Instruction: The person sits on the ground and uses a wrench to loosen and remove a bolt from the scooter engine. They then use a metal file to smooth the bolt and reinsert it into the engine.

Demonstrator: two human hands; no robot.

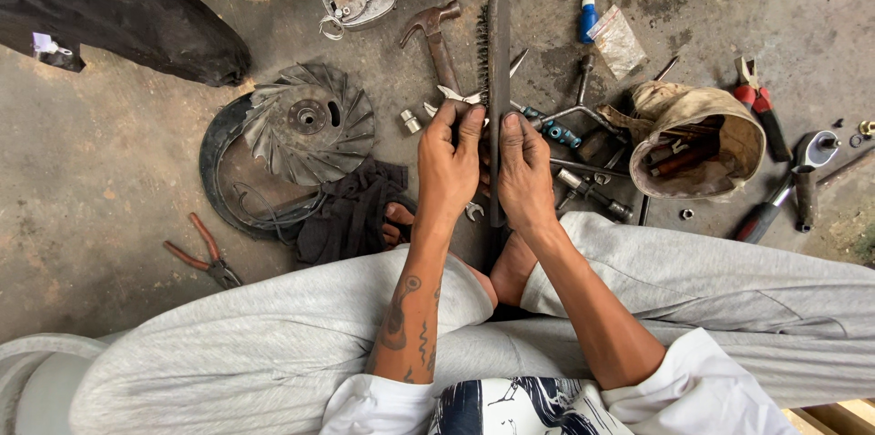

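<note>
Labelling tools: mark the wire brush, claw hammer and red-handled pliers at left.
wire brush (497, 43), head view, on its upper back.
claw hammer (434, 23), head view, on the head.
red-handled pliers (202, 257), head view, on the handles.

Claw hammer (436, 38), finned fan wheel (308, 121), red pliers (202, 255) — tool-filled cloth bag (700, 140) on concrete.

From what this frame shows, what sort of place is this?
Likely an informal repair workshop, worked on the bare concrete floor: a claw hammer, red-handled pliers and a finned metal fan wheel lie scattered around the seated person.
</note>
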